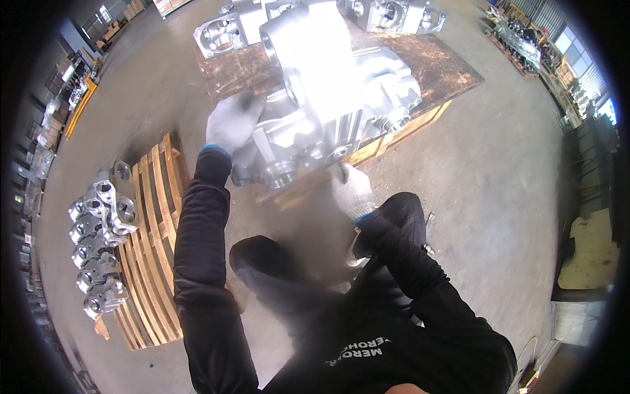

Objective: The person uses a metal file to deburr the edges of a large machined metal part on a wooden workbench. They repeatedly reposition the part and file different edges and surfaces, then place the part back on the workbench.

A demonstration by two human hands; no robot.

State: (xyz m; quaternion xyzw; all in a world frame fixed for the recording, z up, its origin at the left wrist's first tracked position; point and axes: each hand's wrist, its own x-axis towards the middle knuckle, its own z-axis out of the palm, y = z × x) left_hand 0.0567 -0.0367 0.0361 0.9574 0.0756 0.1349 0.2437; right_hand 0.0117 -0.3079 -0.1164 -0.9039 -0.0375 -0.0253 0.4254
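Note:
A large silvery metal casting (pixel 282 131), with ribs, bores and a tall cylindrical part washed out by glare, stands at the near edge of a brown wooden board (pixel 446 65). My left hand (pixel 234 123), in a white glove with a blue cuff, grips the left side of the casting; its fingertips are partly lost in blur. Just below the casting's front edge is my right hand (pixel 354 192), also gloved, with its fingers curled in. Whatever it holds, if anything, is too small or hidden to make out.
More metal castings (pixel 222 36) stand at the far side of the board. On the left, a slatted wooden pallet (pixel 154 243) carries several smaller castings (pixel 98 249). Concrete floor (pixel 485 190) surrounds my bent knees. Farther right lies a pallet with machine parts (pixel 515 46).

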